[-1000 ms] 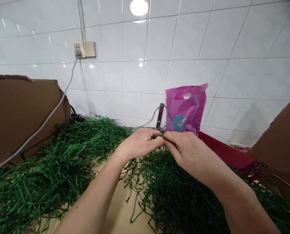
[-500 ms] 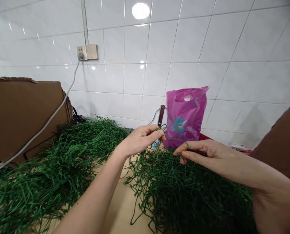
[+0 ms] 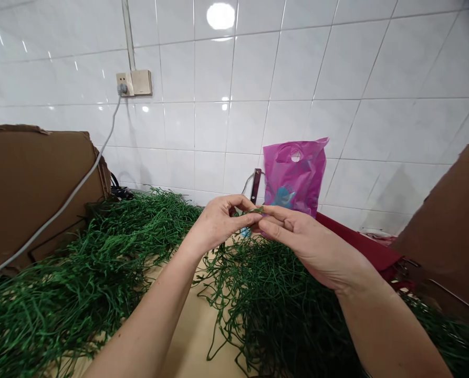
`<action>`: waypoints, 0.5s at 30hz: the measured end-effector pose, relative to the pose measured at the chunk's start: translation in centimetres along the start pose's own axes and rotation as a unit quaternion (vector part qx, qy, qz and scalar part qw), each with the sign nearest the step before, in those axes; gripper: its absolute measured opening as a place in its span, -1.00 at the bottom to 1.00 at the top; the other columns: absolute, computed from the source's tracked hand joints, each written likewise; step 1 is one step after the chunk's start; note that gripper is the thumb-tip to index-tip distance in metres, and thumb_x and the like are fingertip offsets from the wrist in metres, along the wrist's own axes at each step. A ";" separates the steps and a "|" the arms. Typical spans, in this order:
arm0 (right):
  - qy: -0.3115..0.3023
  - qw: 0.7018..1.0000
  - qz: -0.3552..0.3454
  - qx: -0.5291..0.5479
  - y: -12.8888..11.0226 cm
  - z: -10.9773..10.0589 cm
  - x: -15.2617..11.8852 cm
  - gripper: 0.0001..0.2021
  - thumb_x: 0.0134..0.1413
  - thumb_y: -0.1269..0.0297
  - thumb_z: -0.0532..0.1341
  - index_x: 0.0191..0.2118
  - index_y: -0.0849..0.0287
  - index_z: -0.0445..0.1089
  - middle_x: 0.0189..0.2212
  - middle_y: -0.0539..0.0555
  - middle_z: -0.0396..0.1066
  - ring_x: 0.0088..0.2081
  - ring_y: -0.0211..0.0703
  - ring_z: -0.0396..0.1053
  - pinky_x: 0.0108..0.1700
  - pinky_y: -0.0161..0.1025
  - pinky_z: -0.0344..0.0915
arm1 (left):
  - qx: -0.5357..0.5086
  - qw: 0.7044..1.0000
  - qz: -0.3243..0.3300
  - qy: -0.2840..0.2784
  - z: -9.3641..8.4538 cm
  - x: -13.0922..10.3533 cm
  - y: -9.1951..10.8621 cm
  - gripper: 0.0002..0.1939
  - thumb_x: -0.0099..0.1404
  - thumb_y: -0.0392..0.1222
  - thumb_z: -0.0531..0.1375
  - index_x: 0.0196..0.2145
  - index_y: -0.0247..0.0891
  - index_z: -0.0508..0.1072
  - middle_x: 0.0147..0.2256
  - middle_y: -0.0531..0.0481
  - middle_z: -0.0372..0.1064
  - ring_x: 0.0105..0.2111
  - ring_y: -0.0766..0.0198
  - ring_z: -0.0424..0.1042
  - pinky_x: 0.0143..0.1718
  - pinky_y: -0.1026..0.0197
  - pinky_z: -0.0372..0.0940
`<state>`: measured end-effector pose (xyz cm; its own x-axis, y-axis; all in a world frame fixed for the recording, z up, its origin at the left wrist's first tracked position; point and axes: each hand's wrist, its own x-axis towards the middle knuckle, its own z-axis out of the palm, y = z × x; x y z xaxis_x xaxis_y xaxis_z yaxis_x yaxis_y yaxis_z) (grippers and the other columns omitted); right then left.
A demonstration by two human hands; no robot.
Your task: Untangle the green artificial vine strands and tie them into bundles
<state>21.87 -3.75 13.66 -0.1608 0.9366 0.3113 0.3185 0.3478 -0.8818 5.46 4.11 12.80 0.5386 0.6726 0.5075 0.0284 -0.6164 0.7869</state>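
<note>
My left hand (image 3: 217, 224) pinches a thin green cord (image 3: 254, 211) between thumb and fingers. Fingertips of my right hand (image 3: 301, 233) meet those of the left and close on the same cord, most of which is hidden by the fingers. Below both hands spreads a tangled heap of dark green cords (image 3: 273, 294), many with small knots at their ends. Another heap of brighter green cords (image 3: 100, 268) lies left of my left forearm.
A pink plastic bag (image 3: 295, 173) stands against the tiled wall, beside a dark red strip (image 3: 256, 185). Cardboard boxes (image 3: 33, 184) flank the table (image 3: 193, 331). A grey cable (image 3: 76, 189) runs down from the wall socket. Red fabric (image 3: 356, 241) lies behind my right arm.
My right hand has moved left and met my left hand at the fingertips. The cord that stretched between them is now gathered in the fingers.
</note>
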 end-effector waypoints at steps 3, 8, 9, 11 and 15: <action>0.002 0.999 0.007 0.048 0.6 0.5 0.4 -0.55 0.10 -0.05 0.30 0.01 0.12 0.49 -0.07 0.14 0.52 -0.04 -0.08 0.42 0.09 -0.09 0.32 | -0.013 1.000 0.003 0.018 0.2 0.2 -0.5 -0.89 0.20 -0.16 0.30 -0.36 -0.26 0.53 -0.34 0.02 0.49 -0.33 0.31 0.37 -0.24 0.23 0.22; 0.024 0.999 0.020 0.031 1.2 0.8 0.8 -0.60 0.13 -0.05 0.26 -0.11 0.19 0.45 -0.28 0.07 0.45 -0.18 -0.12 0.36 -0.07 -0.13 0.30 | -0.075 0.997 -0.008 0.033 0.6 0.4 -1.0 -0.89 0.15 -0.24 0.33 -0.33 -0.28 0.54 -0.33 0.04 0.47 -0.31 0.33 0.35 -0.22 0.24 0.21; 0.027 0.999 0.015 0.026 1.3 0.8 0.8 -0.65 0.14 -0.04 0.25 -0.18 0.18 0.44 -0.32 0.05 0.42 -0.20 -0.13 0.34 -0.08 -0.15 0.29 | -0.118 0.992 -0.016 0.035 0.7 0.5 -1.1 -0.87 0.13 -0.24 0.34 -0.33 -0.28 0.53 -0.34 0.05 0.45 -0.32 0.35 0.35 -0.23 0.25 0.22; 0.032 0.999 -0.006 0.012 1.1 0.8 0.7 -0.70 0.19 0.00 0.21 -0.33 0.15 0.38 -0.38 0.01 0.37 -0.23 -0.15 0.32 -0.11 -0.17 0.28 | -0.215 0.975 -0.035 0.037 0.9 0.6 -1.2 -0.83 0.10 -0.24 0.37 -0.34 -0.29 0.51 -0.37 0.08 0.44 -0.37 0.38 0.35 -0.28 0.29 0.22; 0.023 0.997 -0.060 -0.037 0.8 1.0 0.5 -0.71 0.32 0.07 0.09 -0.36 0.13 0.30 -0.38 0.00 0.30 -0.26 -0.18 0.26 -0.13 -0.21 0.25 | -0.371 0.926 -0.070 0.018 1.4 0.6 -1.3 -0.80 0.12 -0.22 0.40 -0.34 -0.31 0.46 -0.37 0.08 0.47 -0.59 0.55 0.17 -0.55 0.40 0.07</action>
<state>21.11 -3.01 12.79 -0.1593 0.8882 0.4309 0.3682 0.4585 -0.8088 6.95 4.74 11.58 0.5442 0.7460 0.3838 -0.4980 -0.0810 0.8634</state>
